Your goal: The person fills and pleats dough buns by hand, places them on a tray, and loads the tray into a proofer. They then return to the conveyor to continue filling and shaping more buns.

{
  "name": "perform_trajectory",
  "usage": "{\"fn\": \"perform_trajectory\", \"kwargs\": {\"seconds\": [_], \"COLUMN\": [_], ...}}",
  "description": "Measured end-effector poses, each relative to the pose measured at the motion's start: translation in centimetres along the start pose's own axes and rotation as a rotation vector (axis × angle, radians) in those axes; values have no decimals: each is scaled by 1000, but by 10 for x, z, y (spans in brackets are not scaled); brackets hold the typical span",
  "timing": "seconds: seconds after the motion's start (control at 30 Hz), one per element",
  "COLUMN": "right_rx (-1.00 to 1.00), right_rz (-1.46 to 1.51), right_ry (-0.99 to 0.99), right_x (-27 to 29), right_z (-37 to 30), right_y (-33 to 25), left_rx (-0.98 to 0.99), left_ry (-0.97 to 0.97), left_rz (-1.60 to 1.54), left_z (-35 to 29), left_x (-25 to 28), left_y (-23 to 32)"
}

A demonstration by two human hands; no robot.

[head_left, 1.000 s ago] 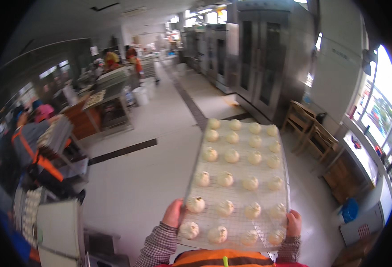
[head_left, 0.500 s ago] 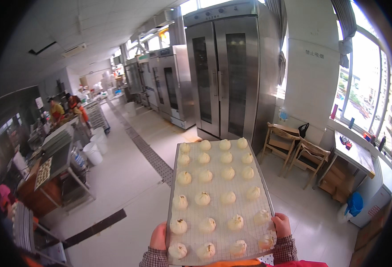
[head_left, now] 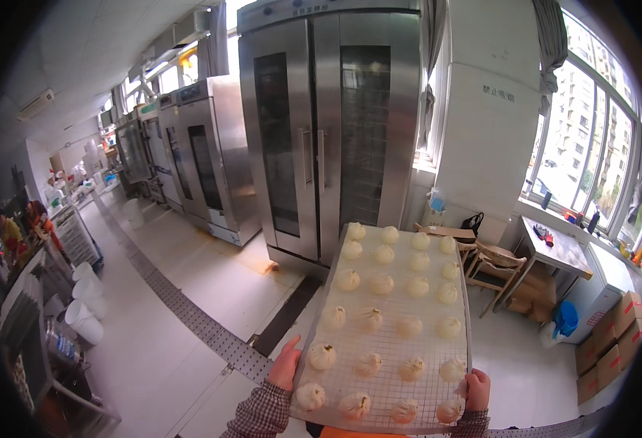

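A rectangular tray (head_left: 468,321) lined with a pale mesh mat is held out in front of me, its far end pointing towards the tall cabinet. Rows of pale, pleated steamed buns (head_left: 381,284) sit spaced apart on it, some with dark filling showing at the top. My left hand (head_left: 286,363) grips the tray's left edge near the close end, with the fingers partly hidden beneath it. On the opposite edge, my right hand (head_left: 476,389) is closed round the rim.
A tall steel cabinet (head_left: 327,95) with two glass-panelled, closed doors stands ahead. More steel cabinets (head_left: 222,157) line the left. Wooden chairs (head_left: 497,264), a small table (head_left: 563,250) and cardboard boxes (head_left: 608,358) stand right. White buckets (head_left: 85,321) and a floor drain (head_left: 182,310) lie left.
My view has turned right and come closer to the tall cabinet, which now looks larger. The tray has moved along with me, and both hands keep their hold on it.
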State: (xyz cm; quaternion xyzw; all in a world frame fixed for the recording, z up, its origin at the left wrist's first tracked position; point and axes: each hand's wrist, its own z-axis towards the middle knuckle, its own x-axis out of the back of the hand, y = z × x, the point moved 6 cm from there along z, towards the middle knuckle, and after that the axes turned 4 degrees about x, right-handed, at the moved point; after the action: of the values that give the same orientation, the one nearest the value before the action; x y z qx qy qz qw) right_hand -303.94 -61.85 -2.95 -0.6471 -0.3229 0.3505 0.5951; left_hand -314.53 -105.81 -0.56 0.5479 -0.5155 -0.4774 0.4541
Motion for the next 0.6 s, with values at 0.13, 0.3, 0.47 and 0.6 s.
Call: {"fn": "perform_trajectory", "kwargs": {"seconds": [0.13,0.3,0.47,0.6], "right_rx": [-41,9,-9,3], "right_rz": [-3,-6,8,69], "right_ry": [161,301,432,707], "right_x": [-55,-118,-196,-270], "right_z": [28,56,57,36], "right_y": [14,4,9,36], "left_rx": [-46,186,-149,227], "left_ry": [-171,-281,-518,-646], "left_rz": [72,-215,4,-69], "left_z": [142,276,396,461], "left_x": [26,43,49,66], "left_y": [-10,-26,-7,18]}}
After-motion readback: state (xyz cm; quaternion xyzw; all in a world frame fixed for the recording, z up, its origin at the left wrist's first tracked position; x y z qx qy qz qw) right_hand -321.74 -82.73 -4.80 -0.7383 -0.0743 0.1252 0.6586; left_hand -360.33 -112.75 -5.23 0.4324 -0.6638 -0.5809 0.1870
